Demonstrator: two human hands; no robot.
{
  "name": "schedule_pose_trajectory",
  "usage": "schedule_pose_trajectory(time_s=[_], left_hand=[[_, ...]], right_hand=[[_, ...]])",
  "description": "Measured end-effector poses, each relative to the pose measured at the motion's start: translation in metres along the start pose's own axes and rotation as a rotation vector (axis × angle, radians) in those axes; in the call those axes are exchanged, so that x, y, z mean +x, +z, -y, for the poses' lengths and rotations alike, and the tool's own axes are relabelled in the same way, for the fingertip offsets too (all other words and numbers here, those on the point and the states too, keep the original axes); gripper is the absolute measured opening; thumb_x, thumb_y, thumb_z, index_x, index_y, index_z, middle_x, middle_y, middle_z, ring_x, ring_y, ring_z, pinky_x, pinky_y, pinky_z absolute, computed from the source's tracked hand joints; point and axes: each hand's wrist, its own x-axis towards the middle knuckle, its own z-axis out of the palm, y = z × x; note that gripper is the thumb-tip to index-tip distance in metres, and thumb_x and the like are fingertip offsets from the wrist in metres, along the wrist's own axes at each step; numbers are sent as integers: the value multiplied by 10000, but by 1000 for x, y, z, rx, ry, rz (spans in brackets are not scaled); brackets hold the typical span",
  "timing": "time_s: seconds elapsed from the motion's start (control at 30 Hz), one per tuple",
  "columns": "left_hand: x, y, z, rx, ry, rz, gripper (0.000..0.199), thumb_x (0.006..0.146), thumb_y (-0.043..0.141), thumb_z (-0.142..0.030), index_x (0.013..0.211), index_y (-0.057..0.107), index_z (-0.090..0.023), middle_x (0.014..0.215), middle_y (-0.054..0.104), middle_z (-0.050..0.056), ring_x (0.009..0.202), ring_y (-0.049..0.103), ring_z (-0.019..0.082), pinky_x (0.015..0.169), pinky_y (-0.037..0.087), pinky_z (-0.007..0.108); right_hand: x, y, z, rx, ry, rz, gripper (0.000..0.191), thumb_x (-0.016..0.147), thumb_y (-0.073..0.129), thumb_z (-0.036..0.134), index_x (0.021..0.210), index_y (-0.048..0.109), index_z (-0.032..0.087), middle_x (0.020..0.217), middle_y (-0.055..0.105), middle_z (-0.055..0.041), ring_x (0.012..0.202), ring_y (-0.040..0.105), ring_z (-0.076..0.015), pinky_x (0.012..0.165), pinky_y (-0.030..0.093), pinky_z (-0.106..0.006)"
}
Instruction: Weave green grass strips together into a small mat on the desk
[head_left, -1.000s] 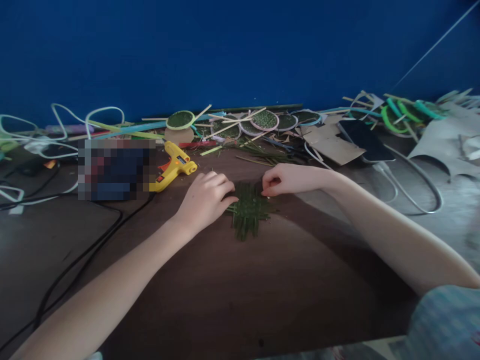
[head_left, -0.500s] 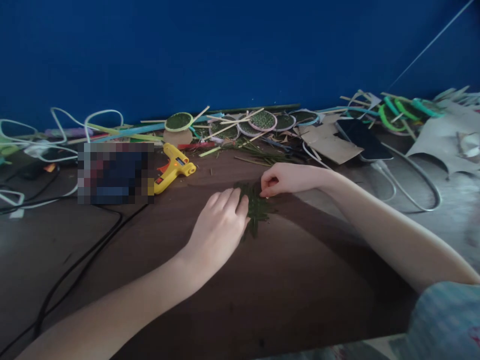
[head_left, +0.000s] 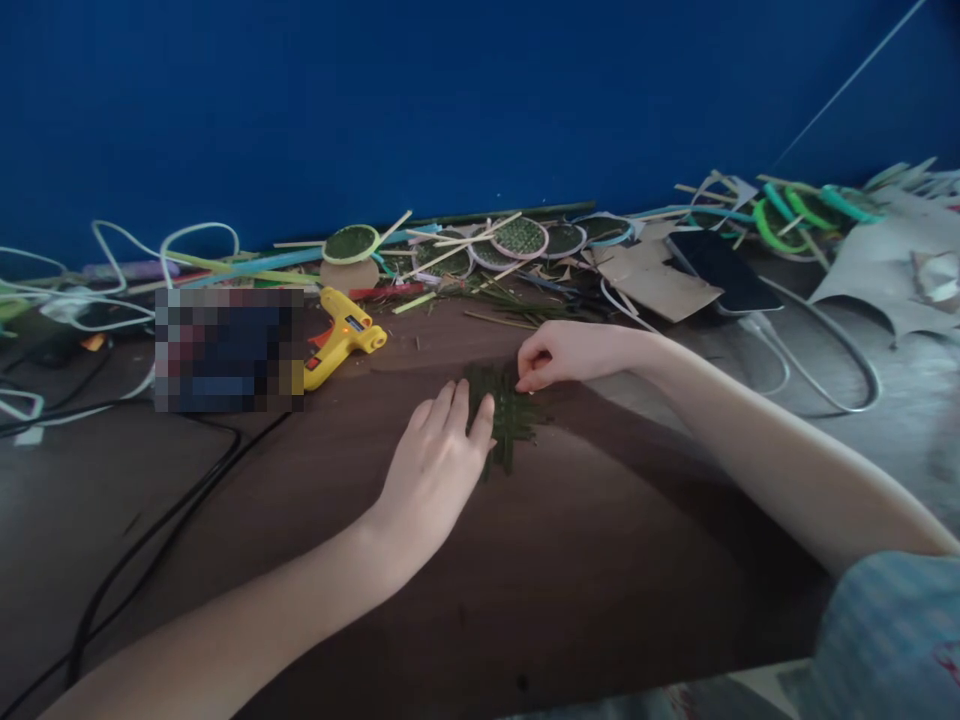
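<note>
Several dark green strips, crossed over one another like a small woven mat point(head_left: 510, 425), lie flat on the brown table point(head_left: 570, 560). My left hand point(head_left: 442, 455) rests on the left side of the mat, palm down, with its fingers stretched out and a little apart. At the mat's upper right edge, my right hand point(head_left: 547, 358) has thumb and forefinger pinched together. Whatever is between those fingertips is too small to make out.
A yellow glue gun point(head_left: 345, 335) lies left of the hands beside a blurred-out item point(head_left: 232, 350). Along the blue wall are green discs with coloured rims point(head_left: 520, 238), sticks and scraps. At right are brown card point(head_left: 652, 278), a phone point(head_left: 720, 270) and cable; black cords point(head_left: 161, 530) run at left.
The fingers of my left hand have spread slightly and shifted left, showing more of the mat. My right hand stays pinched at the upper right edge. The view has moved slightly.
</note>
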Motion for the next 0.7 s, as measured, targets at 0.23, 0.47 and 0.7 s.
schedule_pose_trajectory(time_s=[0.23,0.47,0.7], left_hand=[[2,4,2,-17,-22,28,340,836,529,-170,1147,558,-37,1206,511,306,1147,489,383,823,483,441],[0,3,2,0,-28,27,319,838,527,-182,1138,561,-80,1177,544,266,1145,495,364,859,465,436],[-1,3,3,8,-17,4,298,845,504,-163,1131,555,-93,1103,571,230,1130,508,346,842,472,421]], right_hand=[[1,0,-2,0,-13,-5,259,722,569,404,669,616,155,578,513,9,521,407,-88,516,287,-243],[2,0,-6,9,-36,12,297,731,551,439,697,633,155,631,562,-9,542,434,-96,528,296,-246],[1,0,-7,24,-32,17,291,723,557,429,706,646,153,629,563,-7,544,425,-93,535,295,-243]])
